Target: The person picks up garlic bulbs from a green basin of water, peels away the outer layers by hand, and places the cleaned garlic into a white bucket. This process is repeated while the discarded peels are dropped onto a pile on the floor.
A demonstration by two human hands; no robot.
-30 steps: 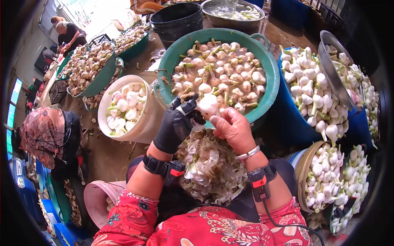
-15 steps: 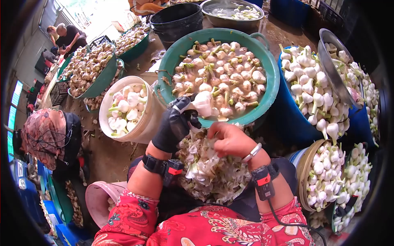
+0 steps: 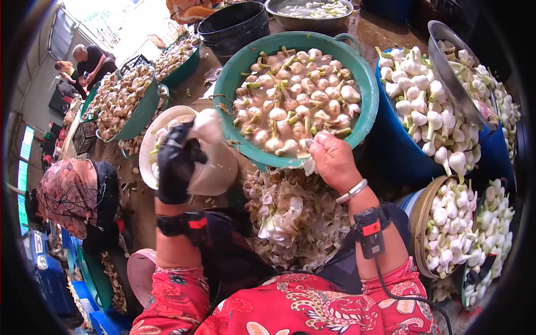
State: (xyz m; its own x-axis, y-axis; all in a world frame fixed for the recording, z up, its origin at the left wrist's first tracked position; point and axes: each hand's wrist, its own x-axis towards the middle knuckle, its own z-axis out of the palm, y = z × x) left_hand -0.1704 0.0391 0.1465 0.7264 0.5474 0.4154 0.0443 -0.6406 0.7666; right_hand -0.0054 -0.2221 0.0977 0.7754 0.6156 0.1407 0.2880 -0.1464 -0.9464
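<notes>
My left hand (image 3: 177, 162), in a black glove and blurred by motion, is closed on a pale garlic bulb (image 3: 207, 126) over the white bucket (image 3: 215, 173) of peeled garlic. My bare right hand (image 3: 335, 159) is at the near rim of the green tub (image 3: 220, 84), its fingers pinched together. A whitish flake of garlic peel (image 3: 309, 166) hangs beneath those fingertips. Unpeeled garlic bulbs (image 3: 277, 113) with cut stems sit in murky water inside the tub. Below my hands, between my knees, lies a heap of garlic skins (image 3: 290, 220).
At the right stand a blue barrel (image 3: 391, 134) and a bucket (image 3: 420, 229), both heaped with white garlic. A metal basin (image 3: 446, 72) leans there. Beyond the tub is a black bucket (image 3: 234, 28). A person in a patterned cap (image 3: 70, 195) is at the left.
My left hand has carried the garlic bulb leftward from the tub's front to the white bucket. My right hand has moved up and right to the tub's rim.
</notes>
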